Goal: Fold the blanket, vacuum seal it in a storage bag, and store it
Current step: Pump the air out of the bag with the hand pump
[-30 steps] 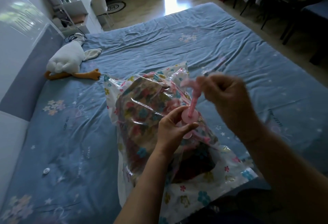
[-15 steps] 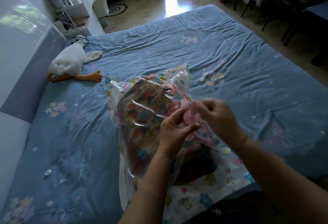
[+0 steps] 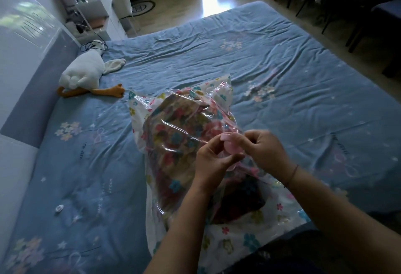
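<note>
both grips on the pink valve (image 3: 230, 147): left hand (image 3: 213, 162) pinches its near-left rim, right hand (image 3: 261, 150) pinches far-right; storage bag (image 3: 234, 237) long axis runs near-far.

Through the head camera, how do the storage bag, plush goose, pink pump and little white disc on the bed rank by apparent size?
Largest: storage bag.
Next: plush goose, though it lies farther away.
Smallest: pink pump and white disc. Both look tiny and the pump is partly hidden, so I won't rank them.
</note>
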A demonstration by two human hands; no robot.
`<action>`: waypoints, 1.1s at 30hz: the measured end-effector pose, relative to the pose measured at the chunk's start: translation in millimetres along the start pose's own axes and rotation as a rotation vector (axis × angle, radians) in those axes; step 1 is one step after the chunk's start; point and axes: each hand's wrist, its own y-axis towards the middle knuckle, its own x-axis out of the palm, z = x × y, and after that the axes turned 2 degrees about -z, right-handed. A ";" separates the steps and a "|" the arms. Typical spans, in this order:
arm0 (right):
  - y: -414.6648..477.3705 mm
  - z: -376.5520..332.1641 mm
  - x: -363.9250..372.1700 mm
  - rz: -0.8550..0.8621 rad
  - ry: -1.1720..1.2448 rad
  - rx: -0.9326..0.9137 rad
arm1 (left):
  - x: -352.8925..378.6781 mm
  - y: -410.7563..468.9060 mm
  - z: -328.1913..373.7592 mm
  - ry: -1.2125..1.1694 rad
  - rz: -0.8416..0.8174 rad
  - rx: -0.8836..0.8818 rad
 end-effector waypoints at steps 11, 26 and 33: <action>1.2 -18.5 -7.6 0.063 0.112 -0.089 | -0.6 4.6 0.6 0.016 -0.009 0.004; -0.2 5.2 -2.7 0.007 -0.143 0.009 | 1.1 -1.2 -2.1 0.008 -0.016 -0.005; -0.8 -77.5 -45.9 0.294 0.221 -0.389 | -1.3 -1.1 -0.6 0.008 -0.024 -0.012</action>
